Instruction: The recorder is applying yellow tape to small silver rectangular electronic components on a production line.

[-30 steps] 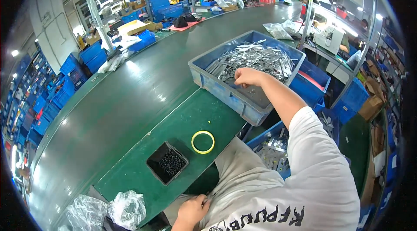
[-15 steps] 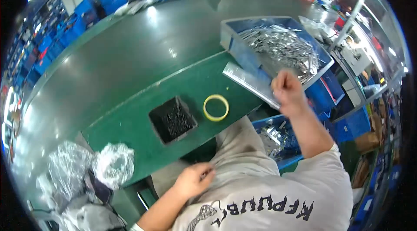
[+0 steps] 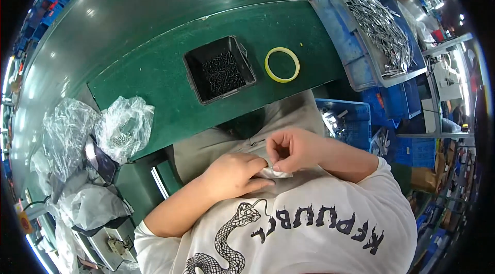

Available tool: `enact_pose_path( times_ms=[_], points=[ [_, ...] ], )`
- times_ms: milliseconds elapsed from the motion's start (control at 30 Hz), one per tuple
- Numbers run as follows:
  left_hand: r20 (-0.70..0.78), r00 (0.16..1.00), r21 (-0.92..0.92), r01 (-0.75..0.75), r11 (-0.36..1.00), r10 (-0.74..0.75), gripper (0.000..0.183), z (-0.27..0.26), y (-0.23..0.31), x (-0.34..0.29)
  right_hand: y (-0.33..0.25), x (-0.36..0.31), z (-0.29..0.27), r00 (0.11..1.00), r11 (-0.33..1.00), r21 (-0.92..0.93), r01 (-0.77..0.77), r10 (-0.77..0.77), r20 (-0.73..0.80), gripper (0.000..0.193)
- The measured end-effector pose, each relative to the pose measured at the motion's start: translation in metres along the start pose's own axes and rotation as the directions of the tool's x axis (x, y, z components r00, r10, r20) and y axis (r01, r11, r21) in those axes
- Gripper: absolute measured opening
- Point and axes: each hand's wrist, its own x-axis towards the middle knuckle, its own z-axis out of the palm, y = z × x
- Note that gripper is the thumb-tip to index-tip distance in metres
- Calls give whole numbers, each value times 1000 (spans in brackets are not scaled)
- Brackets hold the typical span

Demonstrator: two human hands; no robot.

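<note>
Both hands meet close to my body, at the lower edge of my white shirt. My left hand (image 3: 234, 173) is curled, its thumb and fingers closed around something small that I cannot make out. Right beside it, my right hand (image 3: 295, 151) pinches with thumb and forefinger. A small whitish piece (image 3: 276, 173) shows between the hands; whether it is shirt cloth or a separate thing, I cannot tell. On the green table ahead stands a black bin (image 3: 194, 56) holding many small black parts (image 3: 223, 74). To its right lies a yellow tape ring (image 3: 267, 65).
A large blue-grey box (image 3: 330, 13) of thin silvery metal pieces (image 3: 379, 24) stands at the right. Below it is a blue crate (image 3: 365, 119) with small scraps. Crumpled clear plastic bags (image 3: 124, 127) lie at the table's left end. The green tabletop (image 3: 154, 73) ends near my lap.
My right hand has come from the metal-piece box to my left hand at my shirt. A pale strip beside that box no longer shows there. The view has tilted downward.
</note>
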Motion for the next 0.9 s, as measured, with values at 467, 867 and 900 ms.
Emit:
enact_pose_path(
  times_ms=[467, 867, 900],
  points=[
    [-222, 872, -850, 45, 525, -435, 20, 15, -16, -6, -2, 35, -68, 345, -59, -990, -129, -938, 11, 17],
    [-389, 791, -817, -60, 574, -471, 16, 4, 3, -1, 29, 20, 3, 509, -1, -897, 441, -824, 251, 32],
    [-350, 829, -855, -94, 509, -435, 24, 7, 1, -5, 30, 22, 5, 498, 35, -877, 478, -834, 238, 31]
  ],
)
